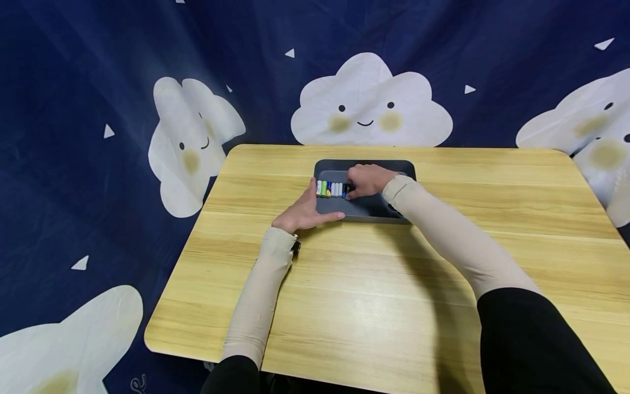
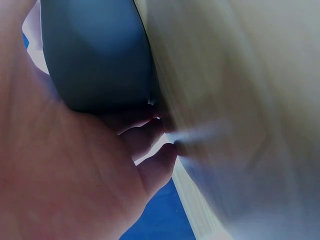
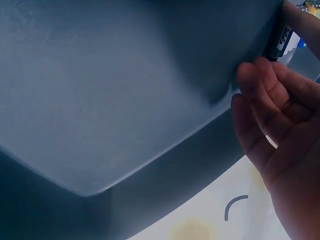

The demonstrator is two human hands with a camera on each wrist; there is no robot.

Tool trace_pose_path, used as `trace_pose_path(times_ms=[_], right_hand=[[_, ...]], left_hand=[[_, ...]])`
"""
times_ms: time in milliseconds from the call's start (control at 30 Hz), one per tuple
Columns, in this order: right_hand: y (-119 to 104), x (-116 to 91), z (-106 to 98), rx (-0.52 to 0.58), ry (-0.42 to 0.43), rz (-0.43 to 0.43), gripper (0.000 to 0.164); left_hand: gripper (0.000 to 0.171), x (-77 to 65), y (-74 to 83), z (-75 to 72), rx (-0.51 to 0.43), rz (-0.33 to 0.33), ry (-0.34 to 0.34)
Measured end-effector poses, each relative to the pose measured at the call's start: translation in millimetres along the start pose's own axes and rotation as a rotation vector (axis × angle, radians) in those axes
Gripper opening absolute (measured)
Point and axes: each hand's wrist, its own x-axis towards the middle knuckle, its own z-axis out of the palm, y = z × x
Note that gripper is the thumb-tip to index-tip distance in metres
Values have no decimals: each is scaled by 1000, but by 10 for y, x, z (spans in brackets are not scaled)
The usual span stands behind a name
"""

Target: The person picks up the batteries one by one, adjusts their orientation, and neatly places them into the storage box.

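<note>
A dark grey rectangular tray (image 1: 374, 220) lies toward the back of the table. Along its left inner side stretches a row of several small batteries (image 1: 331, 189), white, green and blue among them. My right hand (image 1: 370, 179) reaches into the tray and pinches a black battery (image 3: 281, 40) at the row's right end between thumb and fingertips. Around the tray's front left corner, my left hand (image 1: 303, 212) is spread, its thumb along the front rim and its straight fingers along the left side. In the left wrist view the tray's outer wall (image 2: 100, 55) rests against the palm.
The light wooden table (image 1: 344, 306) has rounded corners and extends on all sides of the tray. Behind it hangs a dark blue curtain (image 1: 266, 33) with white smiling clouds (image 1: 369, 98). The right arm's shadow falls across the tabletop.
</note>
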Motion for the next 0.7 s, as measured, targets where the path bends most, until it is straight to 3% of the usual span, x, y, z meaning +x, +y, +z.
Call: trace_pose_path(times_ms=[367, 700], right_hand=[[2, 18, 21, 36, -6, -8, 30], [-7, -12, 15, 89, 6, -39, 30]], left_hand=[[144, 6, -12, 4, 16, -20, -11], [142, 39, -13, 10, 7, 20, 12]])
